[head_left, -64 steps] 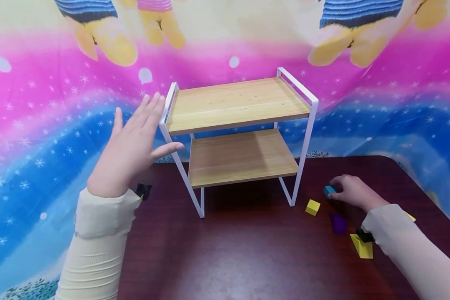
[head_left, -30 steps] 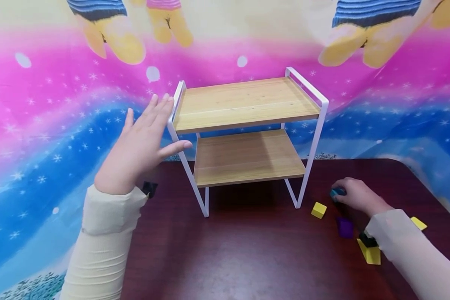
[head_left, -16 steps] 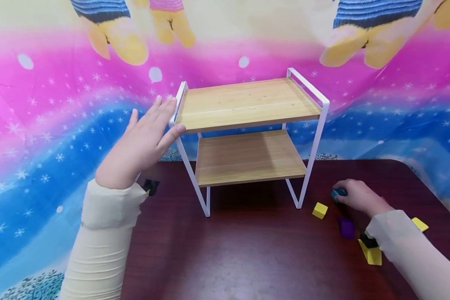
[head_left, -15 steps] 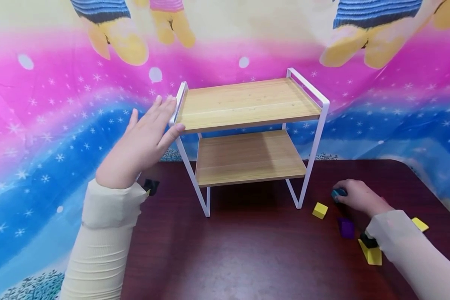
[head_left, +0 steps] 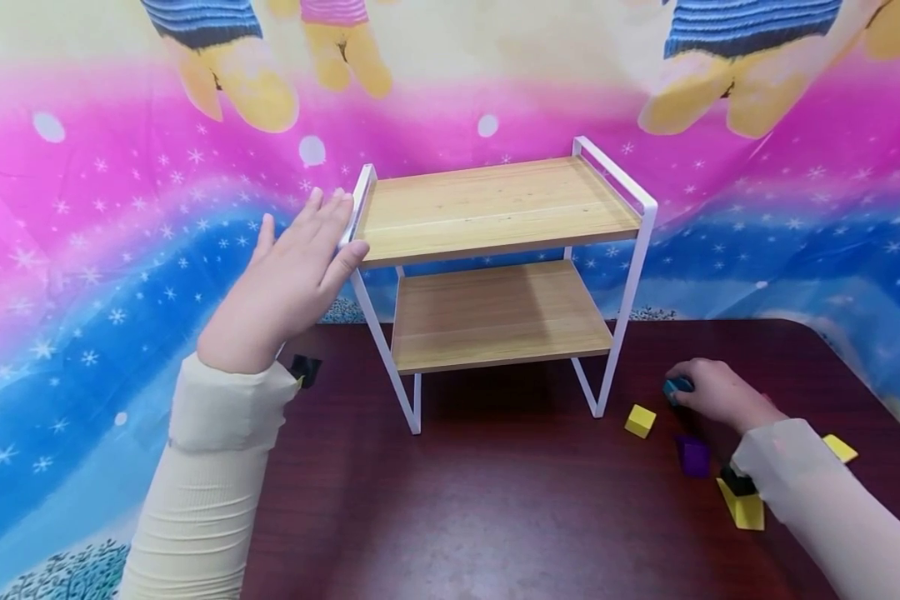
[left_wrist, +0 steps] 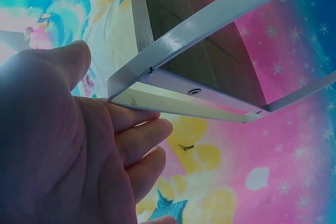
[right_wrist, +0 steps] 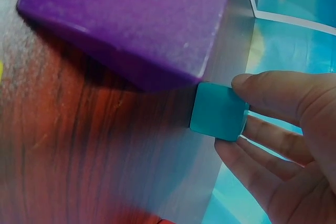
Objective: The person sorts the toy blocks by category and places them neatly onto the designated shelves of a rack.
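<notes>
the main change is at my right grip point(head_left: 714, 392): about two seconds ago more of the teal block point(right_wrist: 219, 113) was visible beside my fingers, and now they cover more of it. in the right wrist view the thumb is on one side of the block and the fingers are on the other, so this grip is only as wide as the block and pinches it. i judge from this that the taking hold is complete, while the block has stayed almost in its place, low over the surface point(head_left: 465, 517); whether it touches there, i cannot tell. it is to the right of the shelf point(head_left: 495, 208), a little beyond the yellow block point(head_left: 641, 422) and the purple block point(head_left: 693, 458). the yellow wedge point(head_left: 746, 510) lies nearer to me, partly hidden by my wrist. my left grip point(head_left: 277, 292) holds nothing: its fingers are straight and seem to touch the white frame point(left_wrist: 205, 24) at the shelf's left end. its thumb has come upward, and in the head view it now overlaps the shelf's corner. perhaps this steadies the shelf, but i see no finger curled around the frame.
</notes>
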The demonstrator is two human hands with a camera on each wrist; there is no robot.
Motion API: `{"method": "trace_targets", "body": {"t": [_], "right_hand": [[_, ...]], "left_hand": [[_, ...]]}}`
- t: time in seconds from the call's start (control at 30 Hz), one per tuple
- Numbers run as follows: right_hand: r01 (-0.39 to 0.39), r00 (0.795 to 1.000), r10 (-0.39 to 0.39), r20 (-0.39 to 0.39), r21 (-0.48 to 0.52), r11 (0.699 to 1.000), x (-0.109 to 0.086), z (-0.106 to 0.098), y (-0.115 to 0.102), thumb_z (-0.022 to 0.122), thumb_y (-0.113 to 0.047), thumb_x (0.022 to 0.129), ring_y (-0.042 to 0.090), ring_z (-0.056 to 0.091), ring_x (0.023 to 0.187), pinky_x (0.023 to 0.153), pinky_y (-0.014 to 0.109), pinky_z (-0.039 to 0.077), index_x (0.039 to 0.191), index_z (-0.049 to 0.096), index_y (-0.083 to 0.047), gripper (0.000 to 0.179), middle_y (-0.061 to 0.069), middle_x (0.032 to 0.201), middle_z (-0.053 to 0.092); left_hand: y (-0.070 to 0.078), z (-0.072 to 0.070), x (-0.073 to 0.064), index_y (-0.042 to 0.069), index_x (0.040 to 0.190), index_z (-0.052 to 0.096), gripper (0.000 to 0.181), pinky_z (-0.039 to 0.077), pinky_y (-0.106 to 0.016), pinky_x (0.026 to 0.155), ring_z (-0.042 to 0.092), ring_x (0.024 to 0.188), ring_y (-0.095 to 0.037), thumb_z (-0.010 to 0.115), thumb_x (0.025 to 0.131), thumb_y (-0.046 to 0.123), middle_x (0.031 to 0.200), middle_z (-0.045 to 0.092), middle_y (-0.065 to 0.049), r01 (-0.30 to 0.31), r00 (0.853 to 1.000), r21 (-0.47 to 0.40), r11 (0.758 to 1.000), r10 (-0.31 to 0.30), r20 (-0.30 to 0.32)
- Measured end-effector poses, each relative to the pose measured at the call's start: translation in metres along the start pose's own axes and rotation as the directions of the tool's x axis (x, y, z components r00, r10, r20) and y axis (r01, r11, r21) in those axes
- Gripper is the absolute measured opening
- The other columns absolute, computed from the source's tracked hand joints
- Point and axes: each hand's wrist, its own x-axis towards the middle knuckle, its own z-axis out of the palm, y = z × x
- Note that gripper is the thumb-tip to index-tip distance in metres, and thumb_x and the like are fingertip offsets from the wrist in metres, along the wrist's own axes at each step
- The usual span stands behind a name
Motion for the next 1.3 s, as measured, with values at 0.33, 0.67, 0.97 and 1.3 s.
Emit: {"method": "trace_targets", "body": {"t": [0.33,0.67,0.97,1.3], "right_hand": [[0.003,1.0,-0.003,-0.008,-0.004,1.0,-0.001,0.001,0.0,0.074,-0.004,0.088,0.04,0.065,0.088,0.081,0.062,0.056,0.112,0.068,0.013,0.03,0.028,0.102,0.067],[-0.008,1.0,0.008,-0.004,0.004,1.0,-0.002,-0.003,-0.001,0.074,-0.005,0.089,0.04,0.065,0.089,0.081,0.062,0.056,0.113,0.068,0.013,0.031,0.028,0.103,0.067],[-0.026,1.0,0.026,-0.005,0.016,1.0,-0.004,-0.004,0.0,0.075,-0.008,0.089,0.038,0.065,0.088,0.08,0.062,0.056,0.114,0.068,0.013,0.034,0.027,0.102,0.067],[-0.015,0.999,0.016,-0.03,0.01,1.0,-0.006,-0.01,-0.001,0.072,-0.012,0.091,0.043,0.063,0.094,0.082,0.063,0.054,0.117,0.066,0.015,0.038,0.032,0.109,0.064]], "left_hand": [[0.0,0.002,0.0,0.022,0.164,0.006,0.069,-0.016,-0.058,0.119,-0.008,0.156,-0.02,0.028,0.107,0.053,0.17,0.004,0.001,-0.001,1.0,0.006,1.0,0.001,-0.023],[0.002,0.002,0.001,0.019,0.164,0.005,0.07,-0.015,-0.059,0.119,-0.006,0.156,-0.023,0.029,0.107,0.052,0.171,0.003,-0.002,0.008,1.0,0.028,1.0,-0.008,-0.023],[0.003,0.003,0.0,0.02,0.164,0.003,0.069,-0.015,-0.058,0.119,-0.006,0.156,-0.021,0.028,0.108,0.052,0.171,0.002,-0.001,0.018,1.0,0.019,1.0,-0.017,-0.023],[0.003,0.004,-0.001,0.02,0.164,0.004,0.069,-0.015,-0.059,0.119,-0.005,0.157,-0.023,0.028,0.108,0.052,0.171,0.004,-0.002,0.023,0.999,0.026,0.999,-0.022,-0.04]]}}
